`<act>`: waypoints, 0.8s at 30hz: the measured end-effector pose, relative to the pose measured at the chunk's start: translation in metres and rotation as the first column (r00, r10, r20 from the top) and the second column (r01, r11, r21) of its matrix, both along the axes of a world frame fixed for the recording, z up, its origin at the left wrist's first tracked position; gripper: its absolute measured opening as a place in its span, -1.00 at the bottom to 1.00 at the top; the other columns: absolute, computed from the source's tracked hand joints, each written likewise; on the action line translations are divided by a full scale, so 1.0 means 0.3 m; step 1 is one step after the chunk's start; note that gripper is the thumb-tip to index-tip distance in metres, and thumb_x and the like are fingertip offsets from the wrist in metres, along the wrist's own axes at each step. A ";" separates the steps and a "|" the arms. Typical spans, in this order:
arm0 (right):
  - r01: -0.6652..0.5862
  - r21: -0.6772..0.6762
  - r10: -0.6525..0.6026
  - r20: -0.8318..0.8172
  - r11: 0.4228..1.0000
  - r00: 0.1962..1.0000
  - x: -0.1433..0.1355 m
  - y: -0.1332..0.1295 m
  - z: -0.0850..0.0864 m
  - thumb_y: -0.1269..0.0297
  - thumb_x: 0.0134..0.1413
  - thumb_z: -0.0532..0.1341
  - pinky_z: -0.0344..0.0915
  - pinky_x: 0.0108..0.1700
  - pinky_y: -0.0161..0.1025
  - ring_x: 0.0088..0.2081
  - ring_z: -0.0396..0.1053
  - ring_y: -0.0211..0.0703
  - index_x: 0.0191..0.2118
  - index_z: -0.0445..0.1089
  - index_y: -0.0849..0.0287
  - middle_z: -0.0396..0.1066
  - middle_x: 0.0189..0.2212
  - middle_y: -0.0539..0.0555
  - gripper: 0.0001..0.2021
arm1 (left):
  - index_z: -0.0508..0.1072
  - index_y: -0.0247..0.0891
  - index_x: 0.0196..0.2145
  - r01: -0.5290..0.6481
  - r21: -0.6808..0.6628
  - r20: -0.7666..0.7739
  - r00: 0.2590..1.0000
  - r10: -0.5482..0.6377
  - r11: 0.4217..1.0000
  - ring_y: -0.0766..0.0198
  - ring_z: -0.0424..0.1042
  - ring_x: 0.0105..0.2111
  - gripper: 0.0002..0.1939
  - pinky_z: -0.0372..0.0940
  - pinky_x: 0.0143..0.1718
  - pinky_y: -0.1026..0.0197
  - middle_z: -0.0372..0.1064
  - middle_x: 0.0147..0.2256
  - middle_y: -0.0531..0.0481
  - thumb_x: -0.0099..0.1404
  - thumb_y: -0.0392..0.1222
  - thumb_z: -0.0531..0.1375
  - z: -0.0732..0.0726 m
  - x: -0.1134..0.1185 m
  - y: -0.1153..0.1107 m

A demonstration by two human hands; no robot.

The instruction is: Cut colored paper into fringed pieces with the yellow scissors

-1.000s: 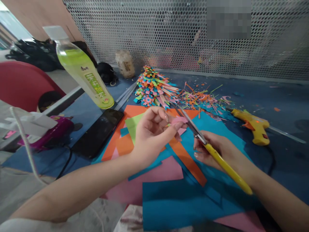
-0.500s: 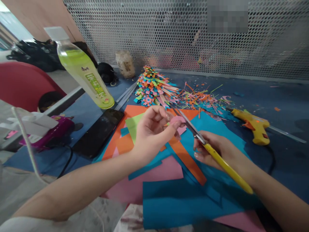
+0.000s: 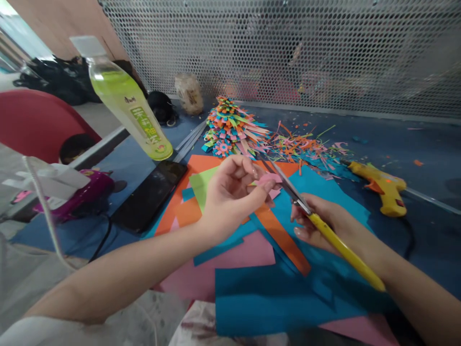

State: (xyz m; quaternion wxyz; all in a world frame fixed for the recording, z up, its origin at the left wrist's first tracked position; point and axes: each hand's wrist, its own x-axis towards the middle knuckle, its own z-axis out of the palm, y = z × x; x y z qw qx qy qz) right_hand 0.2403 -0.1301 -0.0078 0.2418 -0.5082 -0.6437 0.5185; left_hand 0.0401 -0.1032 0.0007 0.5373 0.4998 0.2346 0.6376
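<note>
Scissors [image 3: 288, 185] still meet the pink paper [image 3: 268, 179].

I see matt coloured paper sheets [image 3: 273, 293] on the bench, scissors [image 3: 317, 223] with bare metal blades and glossy yellow plastic handles, a clear plastic bottle [image 3: 126, 101], a glossy black phone [image 3: 151, 194], and perforated metal mesh [image 3: 288, 48] behind.

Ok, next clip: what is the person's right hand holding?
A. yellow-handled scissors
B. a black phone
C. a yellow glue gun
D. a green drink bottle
A: the right hand grips the yellow-handled scissors, blades reaching toward the small pink paper piece pinched in the left hand; the glue gun lies apart on the table.
</note>
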 end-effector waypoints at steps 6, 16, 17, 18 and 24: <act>-0.067 0.012 0.067 0.055 0.998 0.996 0.006 0.007 -0.002 -0.02 0.05 0.26 0.12 -0.43 -0.29 -0.42 0.11 -0.28 -0.34 0.18 0.09 0.10 -0.42 -0.11 -0.68 | 0.24 -0.23 -0.40 0.006 0.006 -0.004 1.000 -0.006 1.000 0.40 0.49 -0.44 -0.73 0.45 -0.53 0.41 0.36 -0.47 0.13 0.16 -0.31 0.33 -0.001 0.000 0.000; -0.048 0.032 0.044 0.138 0.998 0.989 -0.016 0.003 0.044 -0.11 0.00 0.25 0.08 -0.46 -0.28 -0.46 0.10 -0.27 -0.41 0.12 0.09 0.10 -0.48 -0.11 -0.60 | 0.23 -0.22 -0.41 0.004 -0.007 -0.024 1.000 -0.004 1.000 0.39 0.48 -0.45 -0.69 0.45 -0.53 0.38 0.34 -0.47 0.13 0.12 -0.25 0.36 0.000 -0.004 0.006; -0.048 0.033 0.042 0.137 0.998 0.990 -0.016 0.003 0.044 -0.11 -0.01 0.25 0.08 -0.47 -0.29 -0.46 0.10 -0.28 -0.41 0.12 0.09 0.09 -0.49 -0.11 -0.59 | 0.23 -0.22 -0.41 0.001 -0.008 -0.024 1.000 -0.001 1.000 0.38 0.48 -0.46 -0.68 0.45 -0.53 0.38 0.33 -0.48 0.13 0.12 -0.24 0.37 0.000 -0.003 0.006; -0.048 0.033 0.043 0.136 0.998 0.990 -0.016 0.002 0.045 -0.12 -0.01 0.25 0.08 -0.47 -0.29 -0.46 0.09 -0.28 -0.41 0.12 0.09 0.09 -0.49 -0.11 -0.59 | 0.23 -0.22 -0.41 -0.003 -0.009 -0.024 1.000 0.003 1.000 0.39 0.48 -0.46 -0.68 0.45 -0.53 0.37 0.32 -0.48 0.13 0.11 -0.23 0.37 0.000 -0.003 0.006; -0.055 0.046 0.046 0.168 0.997 0.985 -0.015 0.005 0.045 -0.15 0.00 0.23 0.03 -0.50 -0.30 -0.50 0.05 -0.30 -0.43 0.09 0.09 0.05 -0.54 -0.14 -0.56 | 0.21 -0.22 -0.40 -0.023 -0.014 -0.032 0.999 0.023 1.000 0.41 0.45 -0.50 -0.66 0.44 -0.55 0.37 0.31 -0.48 0.14 0.11 -0.20 0.37 -0.002 -0.005 0.011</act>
